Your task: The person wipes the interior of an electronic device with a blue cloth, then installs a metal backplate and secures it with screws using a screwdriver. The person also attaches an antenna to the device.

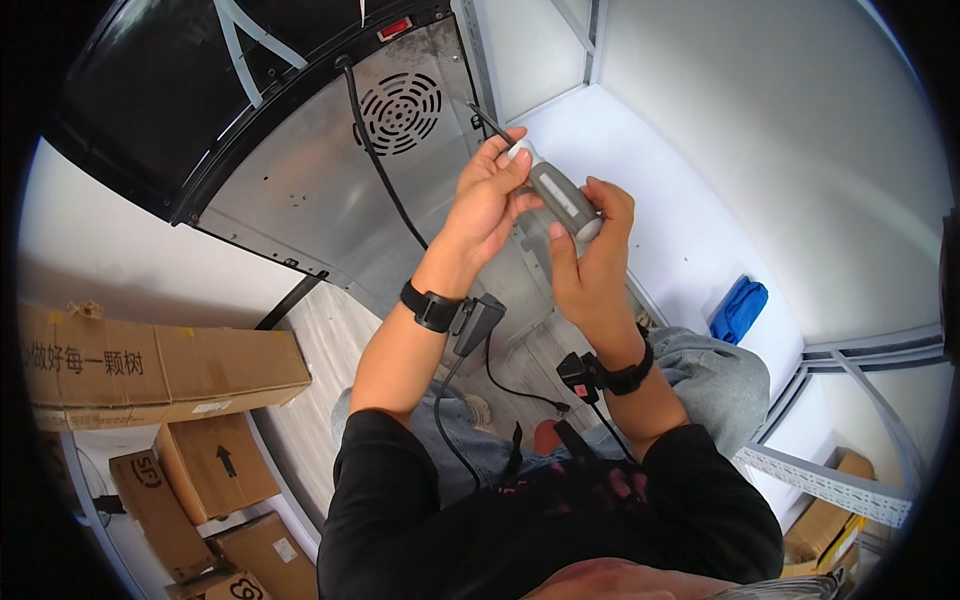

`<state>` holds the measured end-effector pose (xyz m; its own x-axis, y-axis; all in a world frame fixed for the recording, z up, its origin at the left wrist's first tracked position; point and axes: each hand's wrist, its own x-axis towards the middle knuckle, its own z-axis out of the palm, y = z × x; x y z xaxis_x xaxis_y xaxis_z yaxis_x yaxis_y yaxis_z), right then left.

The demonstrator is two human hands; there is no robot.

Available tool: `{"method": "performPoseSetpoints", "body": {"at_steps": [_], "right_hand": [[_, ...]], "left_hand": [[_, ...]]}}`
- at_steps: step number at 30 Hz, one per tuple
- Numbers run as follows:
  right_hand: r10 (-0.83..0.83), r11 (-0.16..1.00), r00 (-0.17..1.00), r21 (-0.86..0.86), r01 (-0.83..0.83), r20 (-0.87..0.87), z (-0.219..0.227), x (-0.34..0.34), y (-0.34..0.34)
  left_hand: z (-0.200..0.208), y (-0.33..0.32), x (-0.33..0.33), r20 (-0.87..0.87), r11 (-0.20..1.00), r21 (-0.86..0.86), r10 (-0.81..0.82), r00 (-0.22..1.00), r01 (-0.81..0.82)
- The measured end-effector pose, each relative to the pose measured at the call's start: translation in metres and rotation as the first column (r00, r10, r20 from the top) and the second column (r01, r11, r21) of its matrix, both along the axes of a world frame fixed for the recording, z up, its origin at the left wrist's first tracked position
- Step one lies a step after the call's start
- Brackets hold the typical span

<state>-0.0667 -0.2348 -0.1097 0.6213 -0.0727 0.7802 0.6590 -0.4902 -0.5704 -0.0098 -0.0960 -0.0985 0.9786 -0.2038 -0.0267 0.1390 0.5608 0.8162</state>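
Note:
A screwdriver (pixel 562 200) with a thick grey handle is held between my two hands, its dark shaft pointing up and to the left. My left hand (pixel 490 195) pinches it near the collar, where shaft meets handle. Around the handle's rounded butt end, my right hand (pixel 592 250) has its thumb and fingers closed. Beyond the tip stands a large metal-backed appliance (pixel 290 190) with a round slotted vent (pixel 400 113) and a red switch (pixel 394 28). The screwdriver's tip is close to the panel's right edge; whether it touches cannot be made out.
A black power cord (pixel 375 160) hangs down the panel. A blue cloth-like bundle (pixel 739 310) lies on the white shelf (pixel 670 240) at right. Cardboard boxes (pixel 215 465) fill the lower left. Metal rack posts (pixel 820 480) stand at right. Cables run from both wrist devices.

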Motion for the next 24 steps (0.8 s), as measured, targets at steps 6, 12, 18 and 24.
{"method": "performPoseSetpoints", "body": {"at_steps": [6,12,18,24], "right_hand": [[0.114,0.986,0.861,0.163,-0.036,-0.495,0.004,-0.006,-0.005],[0.018,0.999,1.0,0.036,-0.017,-0.013,0.002,0.001,0.003],[0.125,0.976,0.853,0.218,-0.013,-0.508,0.018,-0.007,-0.002],[0.05,0.992,0.998,0.117,-0.045,-0.037,-0.001,0.004,0.002]], "left_hand": [[-0.005,0.009,-0.002,0.03,0.99,-0.026,-0.136,0.99,0.137],[-0.017,0.011,0.001,0.078,0.985,-0.092,-0.142,0.987,0.149],[-0.008,0.009,-0.003,0.043,0.96,-0.221,-0.164,0.985,0.17],[-0.013,0.008,0.0,0.054,0.985,-0.143,-0.088,0.995,0.095]]}}
